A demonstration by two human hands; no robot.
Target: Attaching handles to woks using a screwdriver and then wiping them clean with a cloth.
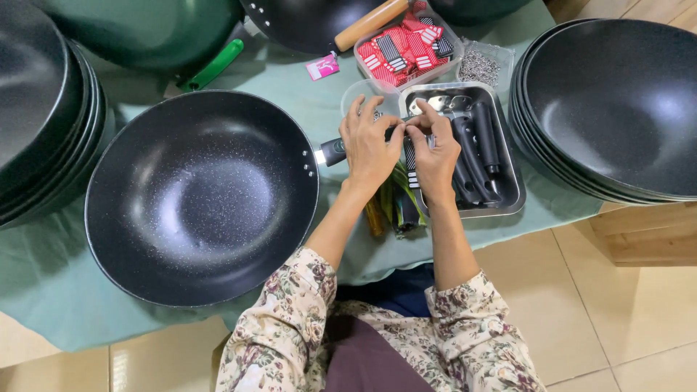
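A large black speckled wok [200,196] lies on the green tablecloth in front of me. Its black handle [333,151] sticks out to the right of the rim. My left hand [368,141] is closed over that handle. My right hand [434,145] meets it with fingertips pinched on something small at the handle; what it pinches is hidden. Under my wrists lie several screwdrivers [392,207] with green and amber grips.
A steel tray [512,190] holds several black handles. Behind it stand a clear box of red cards [405,49] and a small box of screws [479,67]. Stacked black woks sit at the right [617,109] and left [36,116]. Green woks stand at the back.
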